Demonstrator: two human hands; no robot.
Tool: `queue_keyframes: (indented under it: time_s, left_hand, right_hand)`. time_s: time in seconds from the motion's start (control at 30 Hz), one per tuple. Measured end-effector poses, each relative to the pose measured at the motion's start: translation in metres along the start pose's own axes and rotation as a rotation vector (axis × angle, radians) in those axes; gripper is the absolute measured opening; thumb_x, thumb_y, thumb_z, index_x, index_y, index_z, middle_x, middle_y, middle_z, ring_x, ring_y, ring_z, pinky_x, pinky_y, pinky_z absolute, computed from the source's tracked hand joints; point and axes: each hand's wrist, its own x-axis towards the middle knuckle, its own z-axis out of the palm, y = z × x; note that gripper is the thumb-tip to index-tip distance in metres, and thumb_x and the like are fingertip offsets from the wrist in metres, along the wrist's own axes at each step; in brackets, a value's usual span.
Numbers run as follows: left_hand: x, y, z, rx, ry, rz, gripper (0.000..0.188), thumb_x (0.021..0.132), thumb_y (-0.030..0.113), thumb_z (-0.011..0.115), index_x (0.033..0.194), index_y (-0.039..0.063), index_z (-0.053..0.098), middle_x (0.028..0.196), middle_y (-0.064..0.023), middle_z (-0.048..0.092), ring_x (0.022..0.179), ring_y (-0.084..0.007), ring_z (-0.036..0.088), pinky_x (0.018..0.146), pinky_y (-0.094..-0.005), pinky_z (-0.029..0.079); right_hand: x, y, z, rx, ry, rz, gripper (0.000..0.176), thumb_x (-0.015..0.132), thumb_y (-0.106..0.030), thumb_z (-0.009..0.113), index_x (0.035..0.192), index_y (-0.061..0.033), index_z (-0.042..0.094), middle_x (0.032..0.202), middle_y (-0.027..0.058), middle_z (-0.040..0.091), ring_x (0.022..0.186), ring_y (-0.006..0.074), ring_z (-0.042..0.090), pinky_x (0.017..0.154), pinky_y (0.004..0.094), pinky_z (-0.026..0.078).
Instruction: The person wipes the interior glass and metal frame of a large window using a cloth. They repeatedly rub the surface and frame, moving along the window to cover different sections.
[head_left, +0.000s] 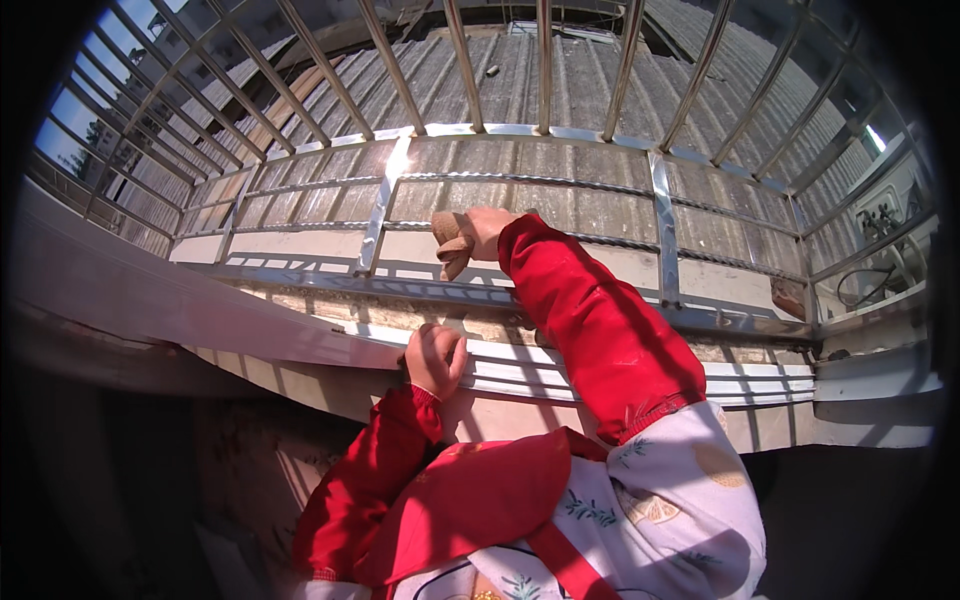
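Observation:
My right hand (491, 231) reaches out over the sill and is closed around a folded brown cloth (453, 238). The cloth is against the lower twisted metal rail (409, 225) of the window guard, and one end hangs below it. Closer to my body, my left hand (435, 360) rests with curled fingers on the white window track (517, 373), beside the end of the sliding sash (300, 322). Its palm side is hidden, so I cannot see whether it grips the edge. Red sleeve covers (600, 322) reach both wrists.
Upright metal bars (544, 67) rise from the guard's shiny crossbar (525, 132). Beyond them lies a corrugated roof (510, 82). A brown block (788, 298) sits in the guard's right corner. Outside on the right is a white unit with cables (885, 225).

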Motion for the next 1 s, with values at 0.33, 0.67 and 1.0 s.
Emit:
queue_keyframes:
  time_s: [0.33,0.67,1.0]
  left_hand:
    - [-0.002,-0.001,0.001,-0.005,-0.014,-0.035,0.007,0.076,0.011,0.068,0.077,0.007,0.063,0.078,-0.0097,0.063,0.079,-0.0319,0.059,0.073,-0.0414,0.046]
    - [0.003,0.0,0.002,0.004,-0.073,-0.014,0.009,0.076,0.013,0.069,0.078,0.008,0.062,0.079,-0.0089,0.064,0.082,-0.0323,0.06,0.078,-0.0417,0.046]
    - [0.002,0.0,0.0,-0.021,-0.06,-0.02,0.011,0.075,0.012,0.069,0.081,0.006,0.063,0.083,-0.009,0.065,0.084,-0.0331,0.06,0.079,-0.043,0.047]
  right_hand:
    - [-0.137,0.149,-0.033,0.939,-0.263,0.231,0.044,0.067,0.011,0.066,0.108,-0.0041,0.067,0.1,0.0037,0.068,0.095,0.0156,0.061,0.087,0.0305,0.047]
    - [-0.105,0.142,-0.008,0.737,-0.217,0.14,0.035,0.062,0.01,0.065,0.095,-0.0022,0.066,0.088,0.0036,0.067,0.084,0.0169,0.061,0.075,0.0326,0.049]
    - [0.041,-0.031,0.002,0.105,-0.175,0.17,0.027,0.073,-0.028,0.07,0.099,-0.0205,0.074,0.096,0.0083,0.071,0.09,0.0294,0.067,0.079,0.0383,0.053]
